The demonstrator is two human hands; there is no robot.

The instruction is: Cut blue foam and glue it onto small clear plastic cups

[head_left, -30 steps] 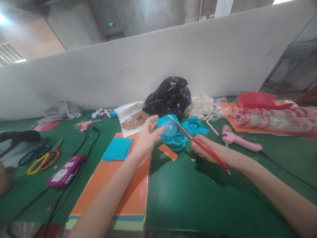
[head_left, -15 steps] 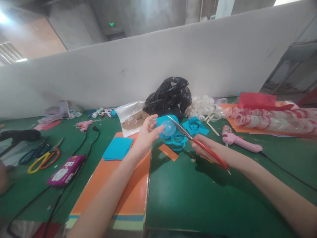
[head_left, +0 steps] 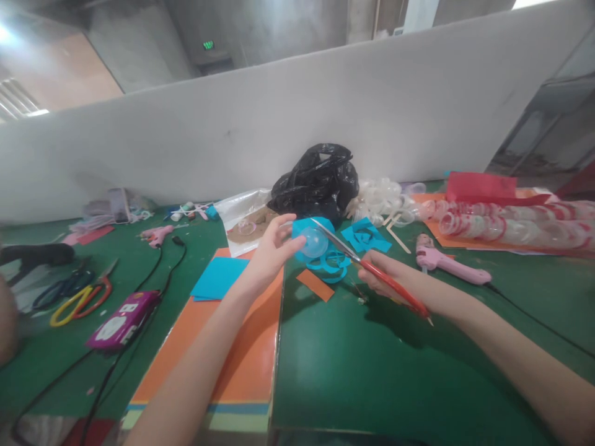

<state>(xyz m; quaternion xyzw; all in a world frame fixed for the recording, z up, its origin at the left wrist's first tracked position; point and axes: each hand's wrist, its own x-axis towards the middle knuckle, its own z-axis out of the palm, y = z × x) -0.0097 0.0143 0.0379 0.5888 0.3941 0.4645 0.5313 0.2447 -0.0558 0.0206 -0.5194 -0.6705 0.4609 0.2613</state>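
Between its thumb and fingers, my left hand (head_left: 274, 251) grips a piece of blue paper (head_left: 303, 225) with a round clear plastic cup (head_left: 315, 243) against it. My right hand (head_left: 377, 272) is closed around the handles of orange-red scissors (head_left: 395, 288). The metal blades point left and lie at the paper's edge beside the cup; whether they are parted is hard to see. Curled blue paper offcuts (head_left: 335, 269) are just below. A small orange paper strip (head_left: 315, 285) is on the table under my hands.
Blue sheets (head_left: 218, 279) rest on an orange board (head_left: 237, 353) at my left. Farther left are a purple box (head_left: 123, 320) with cables and another pair of scissors (head_left: 83, 303). A black plastic bag (head_left: 316, 179) stands behind; a pink glue gun (head_left: 450, 263) and stacked clear cups (head_left: 515, 226) are right.
Both hands, the paper and the scissors keep nearly the same position. The whole view has shifted very slightly.
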